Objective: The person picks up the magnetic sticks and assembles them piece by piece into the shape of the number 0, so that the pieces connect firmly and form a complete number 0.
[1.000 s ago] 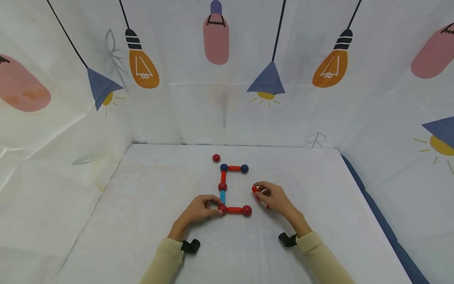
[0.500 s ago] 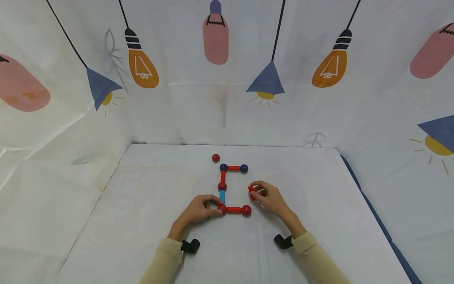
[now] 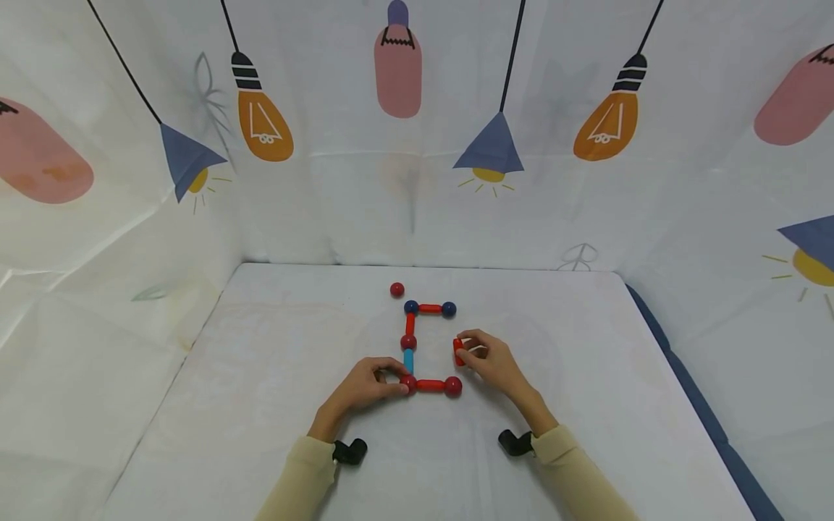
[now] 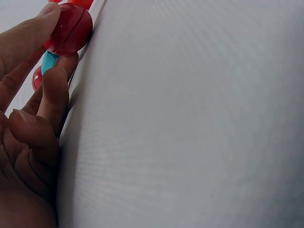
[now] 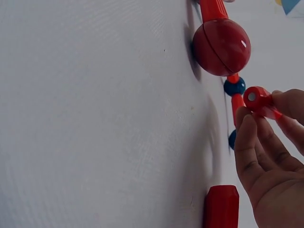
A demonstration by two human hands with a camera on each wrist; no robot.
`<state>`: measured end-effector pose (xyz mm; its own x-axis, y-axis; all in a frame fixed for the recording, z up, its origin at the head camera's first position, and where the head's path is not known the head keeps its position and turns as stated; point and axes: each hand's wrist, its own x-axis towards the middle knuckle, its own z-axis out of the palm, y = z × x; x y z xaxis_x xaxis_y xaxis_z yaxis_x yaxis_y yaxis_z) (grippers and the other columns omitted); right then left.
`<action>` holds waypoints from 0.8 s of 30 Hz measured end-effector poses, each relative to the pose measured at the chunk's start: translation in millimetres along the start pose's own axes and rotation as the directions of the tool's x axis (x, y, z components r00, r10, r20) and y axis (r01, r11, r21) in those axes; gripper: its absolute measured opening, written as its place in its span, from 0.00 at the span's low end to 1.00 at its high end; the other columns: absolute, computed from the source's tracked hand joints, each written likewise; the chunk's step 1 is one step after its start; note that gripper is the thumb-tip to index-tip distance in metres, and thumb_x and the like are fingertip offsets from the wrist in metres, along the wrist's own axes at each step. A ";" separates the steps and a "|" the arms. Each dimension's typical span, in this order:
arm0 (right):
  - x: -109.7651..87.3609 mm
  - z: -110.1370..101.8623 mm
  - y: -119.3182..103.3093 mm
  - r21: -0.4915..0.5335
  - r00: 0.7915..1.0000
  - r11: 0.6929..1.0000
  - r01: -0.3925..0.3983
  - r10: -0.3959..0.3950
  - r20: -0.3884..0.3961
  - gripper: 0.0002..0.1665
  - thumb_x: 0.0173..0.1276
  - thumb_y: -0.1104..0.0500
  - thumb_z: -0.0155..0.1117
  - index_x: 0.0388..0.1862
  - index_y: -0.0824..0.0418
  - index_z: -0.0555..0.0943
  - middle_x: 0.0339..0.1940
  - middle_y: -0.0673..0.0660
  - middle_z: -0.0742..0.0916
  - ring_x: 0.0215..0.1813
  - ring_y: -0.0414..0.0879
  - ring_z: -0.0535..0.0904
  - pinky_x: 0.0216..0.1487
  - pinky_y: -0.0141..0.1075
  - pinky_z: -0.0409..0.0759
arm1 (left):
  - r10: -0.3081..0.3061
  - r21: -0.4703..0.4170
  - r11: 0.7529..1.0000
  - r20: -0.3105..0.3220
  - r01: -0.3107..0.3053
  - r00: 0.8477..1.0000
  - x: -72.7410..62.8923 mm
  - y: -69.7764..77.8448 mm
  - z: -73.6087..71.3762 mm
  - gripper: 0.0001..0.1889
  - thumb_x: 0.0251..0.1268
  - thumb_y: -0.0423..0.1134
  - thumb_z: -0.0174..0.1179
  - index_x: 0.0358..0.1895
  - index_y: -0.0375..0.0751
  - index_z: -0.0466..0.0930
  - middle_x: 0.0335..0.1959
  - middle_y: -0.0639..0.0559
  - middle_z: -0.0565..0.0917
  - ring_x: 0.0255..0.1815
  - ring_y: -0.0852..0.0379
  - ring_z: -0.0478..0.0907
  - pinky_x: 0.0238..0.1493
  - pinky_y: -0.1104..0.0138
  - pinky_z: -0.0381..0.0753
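Observation:
A figure of balls and magnetic rods lies on the white table. My left hand [image 3: 368,383] pinches its lower-left red ball [image 4: 71,28] between thumb and fingers. A light blue rod [image 3: 408,360] runs from that ball up to another red ball [image 3: 408,342]; a red rod [image 3: 431,386] links it to the lower-right red ball [image 3: 452,386]. Right of the figure, my right hand [image 3: 491,362] pinches a loose red magnetic rod [image 3: 459,352] by thumb and fingers, its round metal end showing in the right wrist view. That rod touches no ball.
Blue balls, one at the upper-left corner [image 3: 411,307] and one at the upper-right end [image 3: 449,310], are joined by a red rod [image 3: 430,309]. A single red ball [image 3: 397,289] sits behind them. Another red rod [image 5: 222,206] lies below my right hand, hidden in the head view.
My right hand has moved left toward the figure, and the red rod in its fingers has turned more upright in the head view. My left hand has stayed on its ball.

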<state>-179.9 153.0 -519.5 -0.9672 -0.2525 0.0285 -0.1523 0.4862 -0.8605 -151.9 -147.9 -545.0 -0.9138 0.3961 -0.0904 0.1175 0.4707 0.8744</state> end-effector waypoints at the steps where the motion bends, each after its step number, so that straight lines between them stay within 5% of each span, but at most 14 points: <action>1: 0.0 0.8 0.0 0.004 1.000 1.000 -0.005 0.005 0.000 0.19 0.71 0.58 0.70 0.60 0.56 0.82 0.47 0.57 0.89 0.43 0.48 0.87 0.43 0.34 0.87 | 0.001 -0.001 1.000 0.000 -0.001 1.000 0.0 -0.2 0.0 0.12 0.62 0.49 0.74 0.47 0.55 0.88 0.42 0.59 0.86 0.31 0.59 0.75 0.32 0.71 0.73; 24: -4.5 10.5 -0.6 0.069 0.999 0.997 -0.041 0.038 0.035 0.18 0.70 0.59 0.71 0.57 0.59 0.82 0.46 0.57 0.89 0.46 0.46 0.87 0.48 0.33 0.86 | 0.008 0.008 1.000 0.002 -0.008 1.000 0.6 0.9 0.7 0.13 0.62 0.48 0.74 0.48 0.53 0.88 0.43 0.57 0.87 0.32 0.60 0.75 0.33 0.72 0.74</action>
<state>-173.3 145.1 -524.4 -0.9647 -0.2624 -0.0222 -0.0983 0.4371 -0.8940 -152.0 -146.8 -544.6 -0.9118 0.4018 -0.0844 0.1280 0.4734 0.8715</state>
